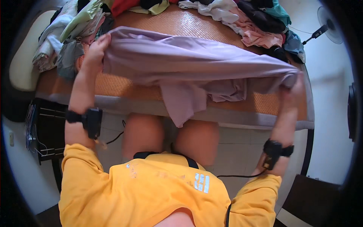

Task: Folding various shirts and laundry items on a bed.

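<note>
A light purple garment [181, 56] is stretched sideways between my two hands, over the near part of the bed. Whether it is a top or trousers I cannot make out. My left hand [97, 51] is closed round its left end, higher up in the view. At the other end my right hand [294, 87], a little blurred, grips a bunched corner. Loose folds hang from the middle, and one pointed flap drops past the bed's near edge.
An orange-brown woven mat [166, 23] covers the bed. Heaped clothes [77, 32] lie at the far left, and more clothes [257, 20] at the far right. A fan [328, 26] stands beyond the right corner. A dark shelf unit [49, 125] is on the left.
</note>
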The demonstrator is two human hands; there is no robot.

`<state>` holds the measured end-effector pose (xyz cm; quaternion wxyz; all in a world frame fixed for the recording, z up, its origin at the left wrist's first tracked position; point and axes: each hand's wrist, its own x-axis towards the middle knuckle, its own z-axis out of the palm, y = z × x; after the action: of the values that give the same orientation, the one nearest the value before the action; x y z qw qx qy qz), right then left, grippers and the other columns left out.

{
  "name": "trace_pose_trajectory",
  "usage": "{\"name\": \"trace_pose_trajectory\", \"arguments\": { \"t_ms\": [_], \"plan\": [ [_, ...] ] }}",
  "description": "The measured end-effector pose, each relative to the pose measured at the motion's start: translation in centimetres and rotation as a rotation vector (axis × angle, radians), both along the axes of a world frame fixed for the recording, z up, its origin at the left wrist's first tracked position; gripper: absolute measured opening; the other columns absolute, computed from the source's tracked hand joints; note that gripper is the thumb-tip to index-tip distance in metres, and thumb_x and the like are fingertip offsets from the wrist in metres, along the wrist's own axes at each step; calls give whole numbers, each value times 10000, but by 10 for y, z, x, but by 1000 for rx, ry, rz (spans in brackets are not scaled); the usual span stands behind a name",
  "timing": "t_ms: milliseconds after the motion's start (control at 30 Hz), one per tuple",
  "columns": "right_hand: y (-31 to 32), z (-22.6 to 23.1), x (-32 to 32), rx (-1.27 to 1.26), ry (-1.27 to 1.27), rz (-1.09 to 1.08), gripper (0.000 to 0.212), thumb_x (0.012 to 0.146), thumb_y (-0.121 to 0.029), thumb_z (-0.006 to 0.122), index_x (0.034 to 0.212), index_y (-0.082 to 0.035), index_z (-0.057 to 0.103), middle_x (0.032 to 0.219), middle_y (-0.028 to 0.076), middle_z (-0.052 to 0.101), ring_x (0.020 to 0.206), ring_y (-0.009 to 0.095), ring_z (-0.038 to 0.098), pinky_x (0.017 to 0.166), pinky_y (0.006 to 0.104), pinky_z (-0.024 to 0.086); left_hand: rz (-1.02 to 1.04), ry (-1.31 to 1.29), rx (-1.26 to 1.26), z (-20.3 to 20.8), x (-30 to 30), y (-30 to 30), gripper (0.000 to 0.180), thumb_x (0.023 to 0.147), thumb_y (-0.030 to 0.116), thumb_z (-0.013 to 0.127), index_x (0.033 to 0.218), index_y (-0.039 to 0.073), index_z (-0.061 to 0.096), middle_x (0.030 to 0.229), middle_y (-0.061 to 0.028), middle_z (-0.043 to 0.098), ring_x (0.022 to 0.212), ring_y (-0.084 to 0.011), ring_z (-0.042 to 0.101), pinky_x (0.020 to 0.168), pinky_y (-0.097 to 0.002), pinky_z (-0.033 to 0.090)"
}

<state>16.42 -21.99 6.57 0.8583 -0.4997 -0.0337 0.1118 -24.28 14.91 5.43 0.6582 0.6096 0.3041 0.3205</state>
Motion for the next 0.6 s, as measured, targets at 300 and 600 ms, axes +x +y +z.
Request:
{"name": "trace_pose_trajectory", "arguments": {
  "t_ms": [300,600],
  "plan": [
    [101,87,-78,-203,-916,513,924,728,-462,687,1399,-122,152,1359,196,326,1225,285,389,967,395,371,-410,-293,5,131,83,-46,301,826,225,539,1087,74,520,1047,-94,580,992,-242,564,847,-399,437],
    [118,123,-171,90,-695,712,373,823,-27,572,1185,14,494,1088,110,579,974,174,570,855,271,458,-527,-590,46,160,114,-135,176,869,101,494,984,-6,573,895,-88,600,762,-158,578,673,-245,467]
  ]
}}
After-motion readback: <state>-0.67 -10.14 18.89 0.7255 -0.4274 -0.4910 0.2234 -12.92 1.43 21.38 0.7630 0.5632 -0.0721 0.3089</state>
